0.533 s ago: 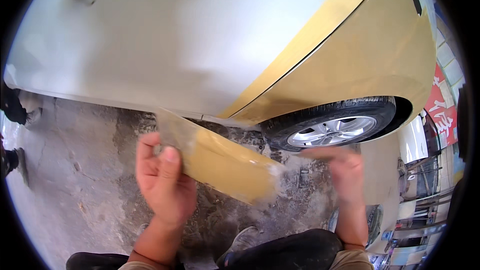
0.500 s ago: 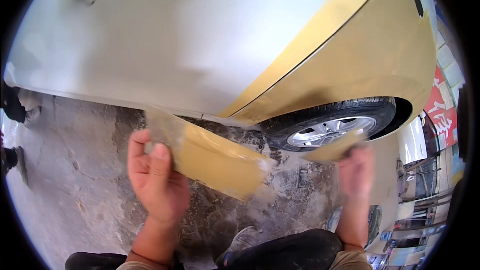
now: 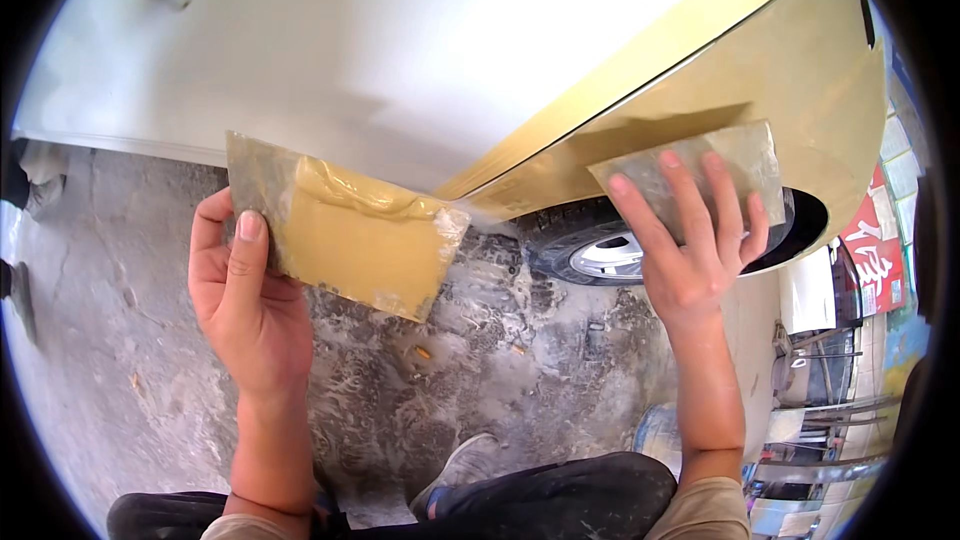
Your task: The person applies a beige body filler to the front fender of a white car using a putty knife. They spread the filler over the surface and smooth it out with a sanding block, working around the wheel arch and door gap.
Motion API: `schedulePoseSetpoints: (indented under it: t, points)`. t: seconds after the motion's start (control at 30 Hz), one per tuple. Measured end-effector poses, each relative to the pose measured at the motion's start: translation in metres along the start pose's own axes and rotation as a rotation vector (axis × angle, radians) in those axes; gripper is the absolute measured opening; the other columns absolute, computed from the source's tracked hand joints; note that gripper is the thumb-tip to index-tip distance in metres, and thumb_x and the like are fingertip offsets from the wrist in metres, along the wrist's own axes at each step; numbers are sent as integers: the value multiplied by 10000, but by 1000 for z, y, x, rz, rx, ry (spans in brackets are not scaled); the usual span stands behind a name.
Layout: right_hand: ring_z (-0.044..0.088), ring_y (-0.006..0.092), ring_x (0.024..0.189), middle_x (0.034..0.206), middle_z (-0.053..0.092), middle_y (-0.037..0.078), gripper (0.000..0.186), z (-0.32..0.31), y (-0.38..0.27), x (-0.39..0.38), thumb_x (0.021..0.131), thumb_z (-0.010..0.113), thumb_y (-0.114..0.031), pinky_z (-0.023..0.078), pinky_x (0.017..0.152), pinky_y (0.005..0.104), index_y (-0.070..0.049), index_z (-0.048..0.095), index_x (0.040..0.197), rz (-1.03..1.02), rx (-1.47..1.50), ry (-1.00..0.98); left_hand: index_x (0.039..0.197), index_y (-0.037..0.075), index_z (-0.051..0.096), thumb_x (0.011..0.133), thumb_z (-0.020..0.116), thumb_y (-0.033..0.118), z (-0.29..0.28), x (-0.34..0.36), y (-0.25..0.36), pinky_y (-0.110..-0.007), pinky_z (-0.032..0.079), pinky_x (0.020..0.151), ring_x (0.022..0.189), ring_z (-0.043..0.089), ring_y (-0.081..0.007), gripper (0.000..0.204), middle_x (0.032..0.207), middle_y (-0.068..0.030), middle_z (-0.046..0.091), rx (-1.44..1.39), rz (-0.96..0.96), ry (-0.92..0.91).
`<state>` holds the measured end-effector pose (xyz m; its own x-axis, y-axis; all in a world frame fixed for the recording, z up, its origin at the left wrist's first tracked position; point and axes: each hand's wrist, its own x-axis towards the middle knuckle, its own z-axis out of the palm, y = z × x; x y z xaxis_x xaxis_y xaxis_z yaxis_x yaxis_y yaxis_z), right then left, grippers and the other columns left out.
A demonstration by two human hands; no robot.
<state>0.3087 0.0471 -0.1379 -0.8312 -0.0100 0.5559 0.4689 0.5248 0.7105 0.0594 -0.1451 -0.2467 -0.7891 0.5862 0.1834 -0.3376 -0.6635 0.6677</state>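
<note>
My left hand (image 3: 252, 325) grips one end of a flat putty board (image 3: 255, 175), thumb on top. Yellow body putty (image 3: 370, 255) coats most of the board, with a thick glossy ridge along its far edge. My right hand (image 3: 692, 275) holds a grey, putty-smeared spreader (image 3: 745, 165), its fingers spread over the upper face and the thumb hidden. The spreader lies over the putty-coloured fender (image 3: 790, 90) just above the wheel arch; whether its edge touches the panel I cannot tell. Left of the fender is a white car panel (image 3: 270, 50) with a yellow putty strip (image 3: 620, 60) along the seam.
Under the fender sits a wheel (image 3: 570, 240) with a black tyre and silver rim. Wet, stained concrete floor (image 3: 150, 250) lies below, with my shoe (image 3: 465, 465) on it. Another person's feet (image 3: 25, 300) show at far left. A cluttered rack (image 3: 830, 420) stands at right.
My right hand has risen with the spreader from in front of the wheel to the fender above it, its back now facing up. My left hand and the board have shifted left and upward.
</note>
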Motion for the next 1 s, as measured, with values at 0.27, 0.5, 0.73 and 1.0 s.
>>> schedulePoseSetpoints:
  t: [0.27, 0.5, 0.73, 1.0]
  points:
    - [611, 200, 1133, 1191, 681, -56, 378, 24, -5, 18, 855, 539, -138, 228, 1112, 394, -315, 739, 1123, -113, 18, 75, 1213, -13, 487, 1008, 511, 84, -2, -5, -3, -246, 518, 825, 952, 644, -108, 228, 1075, -81, 658, 79, -86, -34]
    - [559, 234, 1210, 1244, 659, -18, 433, 30, -5, -2, 816, 557, -87, 195, 1141, 395, -309, 751, 1134, -98, 11, -29, 1219, -5, 465, 992, 530, 67, 5, -6, -21, -256, 500, 843, 957, 637, -120, 247, 1072, -86, 654, 84, -158, -76]
    - [553, 281, 1214, 1252, 654, 18, 436, 30, 8, -66, 813, 551, -63, 215, 1127, 412, -282, 754, 1131, -78, -89, -152, 1226, -8, 441, 989, 537, 72, 3, -15, -66, -306, 503, 900, 1000, 637, -166, 268, 1108, -135, 654, 14, -181, -34]
    - [557, 396, 1213, 1242, 642, 169, 416, -20, -28, -107, 782, 527, 12, 296, 1083, 498, -134, 740, 1108, 320, 110, -380, 1268, 5, 412, 1010, 493, 90, 9, -46, -119, -349, 512, 928, 1100, 612, -217, 283, 1209, -164, 611, -25, -135, 33]
